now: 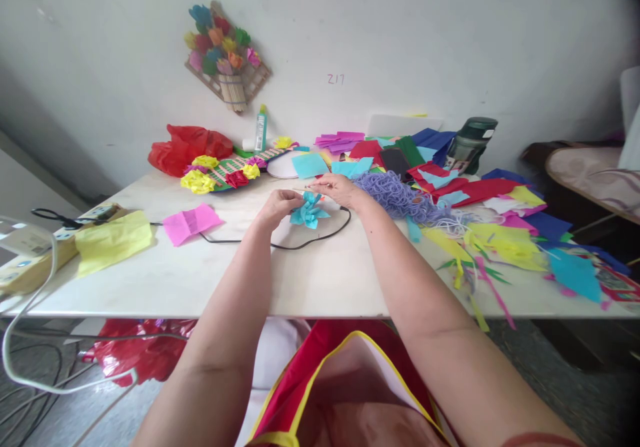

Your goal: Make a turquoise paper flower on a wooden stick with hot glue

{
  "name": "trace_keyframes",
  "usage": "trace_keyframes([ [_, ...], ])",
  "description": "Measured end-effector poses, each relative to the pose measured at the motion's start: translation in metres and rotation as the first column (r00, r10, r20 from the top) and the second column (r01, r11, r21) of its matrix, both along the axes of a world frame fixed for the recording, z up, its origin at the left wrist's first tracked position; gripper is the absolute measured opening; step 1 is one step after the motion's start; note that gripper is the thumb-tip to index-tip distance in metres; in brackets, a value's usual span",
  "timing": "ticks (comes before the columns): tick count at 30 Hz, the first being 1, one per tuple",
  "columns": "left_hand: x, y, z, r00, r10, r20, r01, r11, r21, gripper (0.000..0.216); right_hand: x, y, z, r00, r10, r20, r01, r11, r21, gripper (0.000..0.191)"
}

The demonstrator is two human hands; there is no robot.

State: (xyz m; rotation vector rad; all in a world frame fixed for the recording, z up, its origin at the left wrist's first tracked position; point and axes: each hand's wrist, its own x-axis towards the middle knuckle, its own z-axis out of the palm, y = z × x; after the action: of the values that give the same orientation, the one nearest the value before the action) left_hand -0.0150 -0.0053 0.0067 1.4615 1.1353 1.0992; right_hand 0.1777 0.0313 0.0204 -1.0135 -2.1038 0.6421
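Observation:
A light-blue crepe-paper flower (310, 214) with folded, pointed petals is pinched at its left side by my left hand (283, 206). My right hand (341, 188) is just above and right of the flower, its fingers closed together. A thin, pale line shows at those fingertips, too small to make out. Behind the petals a small orange-red spot is visible. A black cord (300, 247) curves across the white table (320, 287) below both hands. Left of my left hand lies a pink paper square (193, 223).
Lavender yarn (395, 194) and coloured paper scraps cover the right side. A dark green bottle (470, 146) stands behind them. At the back left are a decorated green panel (233, 174), a glue bottle (261, 129) and a red plastic bag (190, 148). A power strip (30, 260) sits far left.

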Motion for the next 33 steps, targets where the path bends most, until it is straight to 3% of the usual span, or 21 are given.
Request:
trace_keyframes([
  [7,-0.0002,-0.0003,-0.0005,1.000,0.000,0.014,0.001,1.000,-0.027,0.026,0.0012,-0.0028,-0.0010,0.995,0.067,-0.070,-0.078,0.984,-0.160,0.024],
  [22,-0.0029,0.0013,-0.0027,1.000,-0.017,0.025,0.018,1.000,-0.017,0.026,0.0060,-0.0100,0.0064,0.991,0.121,0.057,-0.105,0.969,-0.223,0.041],
  [33,-0.0010,0.0003,-0.0011,1.000,-0.022,0.006,0.022,1.000,-0.019,0.024,0.0062,-0.0057,-0.0002,0.989,0.142,0.045,-0.130,0.970,-0.206,0.038],
])
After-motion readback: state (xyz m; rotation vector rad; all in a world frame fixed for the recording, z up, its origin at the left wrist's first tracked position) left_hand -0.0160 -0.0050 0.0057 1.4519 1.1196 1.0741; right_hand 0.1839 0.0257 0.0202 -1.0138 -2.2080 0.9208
